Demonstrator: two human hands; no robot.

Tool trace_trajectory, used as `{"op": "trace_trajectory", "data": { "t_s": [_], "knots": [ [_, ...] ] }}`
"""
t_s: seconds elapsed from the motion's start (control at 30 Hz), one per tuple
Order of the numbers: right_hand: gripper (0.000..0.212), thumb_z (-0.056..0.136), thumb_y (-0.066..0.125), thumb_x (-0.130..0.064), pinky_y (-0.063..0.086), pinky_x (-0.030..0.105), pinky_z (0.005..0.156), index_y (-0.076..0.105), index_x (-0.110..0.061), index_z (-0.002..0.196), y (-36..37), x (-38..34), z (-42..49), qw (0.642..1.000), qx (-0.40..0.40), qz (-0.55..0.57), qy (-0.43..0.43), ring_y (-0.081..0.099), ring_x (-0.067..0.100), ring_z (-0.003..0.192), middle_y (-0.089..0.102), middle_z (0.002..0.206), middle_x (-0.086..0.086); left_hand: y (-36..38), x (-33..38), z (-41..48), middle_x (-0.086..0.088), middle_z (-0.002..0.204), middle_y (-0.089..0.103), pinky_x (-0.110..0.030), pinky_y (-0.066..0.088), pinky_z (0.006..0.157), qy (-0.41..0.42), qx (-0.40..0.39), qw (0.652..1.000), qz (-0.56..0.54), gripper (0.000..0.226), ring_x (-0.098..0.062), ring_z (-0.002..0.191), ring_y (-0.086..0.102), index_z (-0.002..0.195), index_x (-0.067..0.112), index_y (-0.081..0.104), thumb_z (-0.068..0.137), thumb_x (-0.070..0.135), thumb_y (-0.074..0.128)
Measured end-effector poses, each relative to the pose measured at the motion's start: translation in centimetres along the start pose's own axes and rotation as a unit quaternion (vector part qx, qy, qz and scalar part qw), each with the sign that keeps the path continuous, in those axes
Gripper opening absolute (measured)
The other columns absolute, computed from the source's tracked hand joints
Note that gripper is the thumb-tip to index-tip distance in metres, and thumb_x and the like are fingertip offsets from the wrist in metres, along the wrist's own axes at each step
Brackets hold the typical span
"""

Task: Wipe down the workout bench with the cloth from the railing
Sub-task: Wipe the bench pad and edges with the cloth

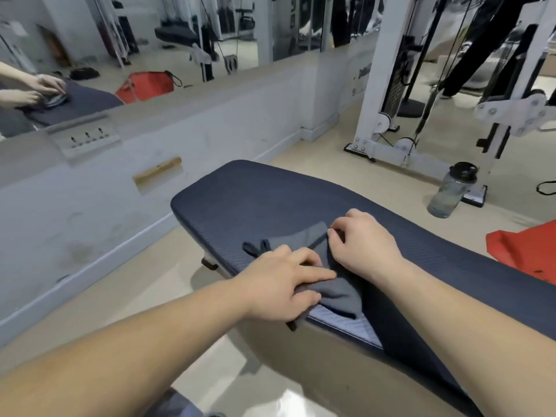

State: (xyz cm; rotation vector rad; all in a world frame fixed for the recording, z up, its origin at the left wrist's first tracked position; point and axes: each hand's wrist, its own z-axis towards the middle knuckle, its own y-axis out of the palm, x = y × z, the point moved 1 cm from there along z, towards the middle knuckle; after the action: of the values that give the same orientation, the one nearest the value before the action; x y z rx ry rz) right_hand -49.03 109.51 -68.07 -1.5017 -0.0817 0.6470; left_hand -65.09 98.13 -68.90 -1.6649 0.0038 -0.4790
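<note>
**Both hands on the cloth, on top of the bench**

Left hand (285, 284): in from the lower left on a bare forearm, palm down, fingers nearly straight and pointing right. Index finger on top of the gray cloth (337, 293), thumb tucked below it, a fold of fabric held between the two.

Right hand (364, 242): in from the lower right, just beyond the left fingertips and close beside them. Wrist low on the pad, fingers curled, tips pinching the far corner of the cloth.

Cloth: crumpled, stretched between the two hands, flat on the dark padded bench (270, 194), its near end drooping over the pad's edge under the left hand. Thin dark loops just past the left knuckles, possibly part of it; hard to tell.

Beyond the hands, bare bench pad running to its rounded far end. Beige floor (120, 296) below the left forearm. Past the right hand, a clear bottle (451, 191) with a black cap standing on the floor, and nearer, right of the right wrist, a red bag (526, 251). Farther off, a white cable machine (391, 85). Left of the left hand, a pale low wall (210, 139) with a socket panel (87, 139), and above it a mirror (150, 40) showing both hands and the cloth.
</note>
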Motion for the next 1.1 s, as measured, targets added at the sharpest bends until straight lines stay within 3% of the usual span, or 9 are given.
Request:
{"op": "trace_trajectory", "data": {
  "t_s": [0.07,0.27,0.5,0.57,0.67,0.77,0.83,0.93,1.1],
  "knots": [
    [0.028,0.100,0.048,-0.039,0.043,0.034,0.076,0.073,-0.027,0.106,0.2,-0.5,0.3,1.000,-0.004,0.010,0.007,0.055,0.022,0.111,0.054,0.099,-0.007,-0.4,-3.7,-1.0,0.021,0.136,0.045,-0.036,0.037,0.104,-0.020,0.033,0.999,0.020,0.047,-0.018,0.108,0.046,0.143,0.054,0.043,0.096,0.054,0.042],
    [0.029,0.099,0.049,-0.042,0.049,0.035,0.084,0.071,-0.030,0.114,0.1,-2.0,0.5,1.000,-0.016,0.015,-0.021,0.056,0.019,0.115,0.060,0.109,-0.009,-2.0,-9.5,-0.8,0.005,0.147,0.040,-0.046,0.039,0.106,-0.376,0.096,0.921,0.046,0.047,-0.035,0.124,0.041,0.144,0.047,0.042,0.098,0.052,0.039],
    [0.029,0.097,0.054,-0.041,0.053,0.040,0.091,0.070,-0.030,0.118,1.4,-6.3,1.1,0.994,-0.016,0.060,-0.088,0.057,0.015,0.116,0.063,0.114,-0.011,-1.5,-6.3,-2.8,0.024,0.139,0.050,-0.030,0.036,0.106,-0.093,0.073,0.992,-0.045,0.056,-0.013,0.113,0.045,0.144,0.049,0.047,0.088,0.054,0.056],
    [0.026,0.096,0.054,-0.039,0.053,0.041,0.089,0.070,-0.033,0.115,1.7,-8.4,1.1,0.989,-0.054,0.059,-0.122,0.057,0.014,0.112,0.063,0.109,-0.013,-2.1,-7.5,-2.9,0.023,0.118,0.065,-0.027,0.046,0.094,-0.149,0.091,0.963,-0.207,0.051,-0.006,0.099,0.057,0.127,0.042,0.064,0.077,0.047,0.069],
    [0.034,0.094,0.047,-0.042,0.053,0.043,0.093,0.065,-0.030,0.120,2.1,-10.9,1.2,0.981,-0.152,-0.014,-0.123,0.053,0.019,0.119,0.062,0.115,-0.008,-4.6,-8.9,-1.9,0.007,0.073,0.066,-0.029,0.047,0.067,-0.304,0.160,0.827,-0.446,0.014,-0.017,0.069,0.056,0.081,0.015,0.074,0.075,0.019,0.062],
    [0.049,0.099,0.038,-0.056,0.046,0.047,0.104,0.057,-0.024,0.130,1.7,-12.7,1.0,0.958,-0.244,-0.107,-0.101,0.039,0.024,0.131,0.048,0.131,0.001,-5.4,-10.8,-2.4,0.008,0.075,0.070,-0.033,0.055,0.066,-0.410,0.317,0.749,-0.412,0.020,-0.022,0.072,0.064,0.083,0.018,0.072,0.075,0.018,0.053],
    [0.063,0.103,0.029,-0.057,0.039,0.047,0.111,0.038,-0.015,0.148,2.1,-14.4,-0.2,0.935,-0.296,-0.170,-0.093,0.030,0.028,0.137,0.036,0.142,0.007,-4.7,-11.9,-3.4,0.011,0.094,0.070,-0.038,0.060,0.081,-0.414,0.354,0.750,-0.376,0.024,-0.020,0.085,0.067,0.091,0.027,0.072,0.077,0.022,0.053],
    [0.072,0.106,0.016,-0.047,0.025,0.046,0.119,0.006,-0.001,0.161,4.4,-16.3,-1.8,0.915,-0.283,-0.269,-0.096,0.025,0.039,0.142,0.023,0.156,0.016,-4.0,-14.5,-4.8,0.010,0.109,0.061,-0.033,0.054,0.089,-0.394,0.341,0.805,-0.283,0.029,-0.017,0.088,0.064,0.102,0.030,0.070,0.081,0.018,0.055],
    [0.071,0.106,0.018,-0.052,0.012,0.046,0.125,0.004,-0.013,0.164,6.9,-18.1,2.2,0.944,-0.225,-0.201,-0.135,0.012,0.037,0.151,0.014,0.165,0.010,-3.1,-18.8,-5.5,0.001,0.112,0.059,-0.039,0.054,0.090,-0.434,0.347,0.792,-0.251,0.035,-0.026,0.099,0.064,0.110,0.028,0.069,0.081,0.015,0.053]
  ]
}}
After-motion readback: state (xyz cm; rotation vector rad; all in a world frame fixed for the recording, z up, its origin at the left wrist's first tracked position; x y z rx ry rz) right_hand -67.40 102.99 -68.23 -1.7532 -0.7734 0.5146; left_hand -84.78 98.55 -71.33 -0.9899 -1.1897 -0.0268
